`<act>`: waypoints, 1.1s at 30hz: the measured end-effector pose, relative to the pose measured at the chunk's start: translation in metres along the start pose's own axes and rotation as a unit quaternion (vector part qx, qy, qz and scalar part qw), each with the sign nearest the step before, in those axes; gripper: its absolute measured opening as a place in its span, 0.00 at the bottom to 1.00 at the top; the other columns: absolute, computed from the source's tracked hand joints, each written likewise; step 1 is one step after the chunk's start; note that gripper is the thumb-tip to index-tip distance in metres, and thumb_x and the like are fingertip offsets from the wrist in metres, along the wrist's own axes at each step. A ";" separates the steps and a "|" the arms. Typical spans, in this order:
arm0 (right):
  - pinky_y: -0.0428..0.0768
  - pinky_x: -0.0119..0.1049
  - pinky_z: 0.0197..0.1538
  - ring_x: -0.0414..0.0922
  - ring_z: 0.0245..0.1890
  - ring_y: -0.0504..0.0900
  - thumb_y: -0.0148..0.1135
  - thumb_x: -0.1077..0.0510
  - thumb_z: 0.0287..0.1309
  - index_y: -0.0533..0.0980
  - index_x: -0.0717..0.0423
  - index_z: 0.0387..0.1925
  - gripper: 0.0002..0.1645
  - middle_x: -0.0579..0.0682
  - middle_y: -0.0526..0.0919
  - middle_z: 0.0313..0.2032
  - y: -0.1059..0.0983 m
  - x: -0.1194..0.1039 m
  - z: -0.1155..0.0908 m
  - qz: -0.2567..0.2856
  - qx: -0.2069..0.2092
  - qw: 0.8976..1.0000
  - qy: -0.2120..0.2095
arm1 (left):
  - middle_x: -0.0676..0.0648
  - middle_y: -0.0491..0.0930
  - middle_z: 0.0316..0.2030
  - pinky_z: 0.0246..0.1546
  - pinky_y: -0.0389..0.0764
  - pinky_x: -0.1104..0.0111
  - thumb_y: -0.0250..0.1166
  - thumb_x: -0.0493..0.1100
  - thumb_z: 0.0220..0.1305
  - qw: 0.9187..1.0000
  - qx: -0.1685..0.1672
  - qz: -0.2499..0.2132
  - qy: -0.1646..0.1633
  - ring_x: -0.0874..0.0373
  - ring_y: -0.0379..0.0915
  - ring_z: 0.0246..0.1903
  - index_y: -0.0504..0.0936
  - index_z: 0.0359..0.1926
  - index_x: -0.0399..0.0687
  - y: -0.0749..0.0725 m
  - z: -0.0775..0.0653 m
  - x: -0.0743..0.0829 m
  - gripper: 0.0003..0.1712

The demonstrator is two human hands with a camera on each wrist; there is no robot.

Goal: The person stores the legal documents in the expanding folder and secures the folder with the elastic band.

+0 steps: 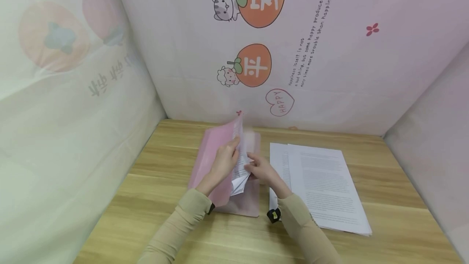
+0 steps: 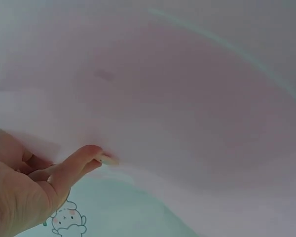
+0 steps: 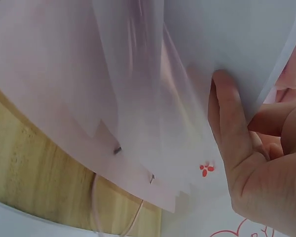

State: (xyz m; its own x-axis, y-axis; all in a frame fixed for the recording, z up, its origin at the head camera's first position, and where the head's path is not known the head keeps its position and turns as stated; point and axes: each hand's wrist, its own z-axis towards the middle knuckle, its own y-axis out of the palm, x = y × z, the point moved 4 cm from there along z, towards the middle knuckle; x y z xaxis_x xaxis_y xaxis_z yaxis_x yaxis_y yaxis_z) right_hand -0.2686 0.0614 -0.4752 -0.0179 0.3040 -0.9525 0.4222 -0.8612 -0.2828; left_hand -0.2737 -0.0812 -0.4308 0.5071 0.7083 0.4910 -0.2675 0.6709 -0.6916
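Note:
A pink plastic folder [image 1: 218, 156] stands partly opened on the table, its front cover lifted and leaning left. My left hand [image 1: 224, 159] grips the raised cover near its edge, the thumb against the pink plastic in the left wrist view [image 2: 44, 182]. White printed papers [image 1: 240, 168] stand inside the fold, their lower corner bent outward. From the right, my right hand [image 1: 261, 168] pinches these papers at the edge, with a finger lying along the back of a sheet [image 3: 237, 34]. A translucent sleeve [image 3: 138, 94] hangs beside that finger in the right wrist view.
To the right lies a stack of printed sheets [image 1: 326, 186], one pile slightly overlapping another. Printed cloth walls [image 1: 190, 52] enclose the wooden table [image 1: 146, 207] at the back and sides. A thin pink cord [image 3: 94, 197] loops below the folder in the right wrist view.

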 end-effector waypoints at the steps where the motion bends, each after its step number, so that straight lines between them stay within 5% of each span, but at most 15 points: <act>1: 0.87 0.43 0.42 0.47 0.36 0.85 0.50 0.67 0.67 0.51 0.74 0.73 0.37 0.75 0.81 0.49 0.000 0.001 0.000 -0.004 0.000 1.000 -0.001 | 0.32 0.81 0.55 0.54 0.81 0.55 0.58 0.26 0.56 1.000 0.004 0.001 -0.002 0.40 0.79 0.55 0.77 0.59 0.28 0.000 0.000 -0.001 0.26; 9: 0.86 0.53 0.43 0.45 0.35 0.85 0.49 0.67 0.66 0.52 0.73 0.73 0.37 0.76 0.81 0.49 -0.005 0.010 -0.004 0.002 -0.008 1.000 -0.011 | 0.32 0.81 0.54 0.52 0.82 0.56 0.60 0.25 0.55 1.000 0.013 0.010 -0.003 0.40 0.81 0.52 0.78 0.57 0.27 0.000 -0.002 -0.006 0.25; 17: 0.85 0.39 0.38 0.40 0.31 0.83 0.51 0.65 0.66 0.55 0.72 0.72 0.36 0.73 0.83 0.48 -0.014 0.011 -0.006 -0.028 -0.006 1.000 0.001 | 0.32 0.85 0.48 0.36 0.83 0.58 0.58 0.25 0.55 1.000 -0.010 -0.001 -0.010 0.47 0.80 0.32 0.78 0.57 0.29 -0.005 0.003 -0.004 0.25; 25: 0.86 0.41 0.40 0.38 0.29 0.82 0.52 0.66 0.64 0.54 0.74 0.72 0.38 0.72 0.84 0.43 -0.014 0.007 -0.001 -0.019 -0.007 1.000 0.008 | 0.32 0.83 0.51 0.40 0.84 0.55 0.58 0.26 0.55 0.999 -0.023 0.008 0.021 0.42 0.84 0.40 0.80 0.52 0.30 -0.005 -0.002 0.002 0.22; 29: 0.86 0.47 0.42 0.39 0.30 0.82 0.52 0.66 0.64 0.55 0.72 0.72 0.37 0.73 0.84 0.44 -0.012 0.008 0.002 -0.004 -0.015 1.000 0.010 | 0.32 0.83 0.51 0.41 0.84 0.55 0.58 0.26 0.55 1.000 -0.027 0.004 0.011 0.41 0.84 0.40 0.78 0.56 0.30 -0.003 -0.005 0.001 0.24; 33: 0.86 0.41 0.41 0.43 0.34 0.85 0.51 0.66 0.65 0.55 0.72 0.72 0.36 0.73 0.84 0.45 -0.012 0.008 0.001 -0.011 -0.013 1.000 -0.004 | 0.30 0.82 0.52 0.45 0.84 0.54 0.57 0.26 0.56 1.000 -0.024 0.006 -0.008 0.39 0.83 0.47 0.79 0.56 0.30 -0.003 -0.003 0.001 0.24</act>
State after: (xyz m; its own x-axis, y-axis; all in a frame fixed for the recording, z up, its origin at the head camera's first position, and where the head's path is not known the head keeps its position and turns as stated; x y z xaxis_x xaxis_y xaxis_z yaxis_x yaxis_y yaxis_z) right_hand -0.2743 0.0734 -0.4791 -0.0338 0.3195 -0.9470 0.4455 -0.8433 -0.3005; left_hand -0.2702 -0.0836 -0.4298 0.4906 0.7204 0.4901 -0.2339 0.6507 -0.7224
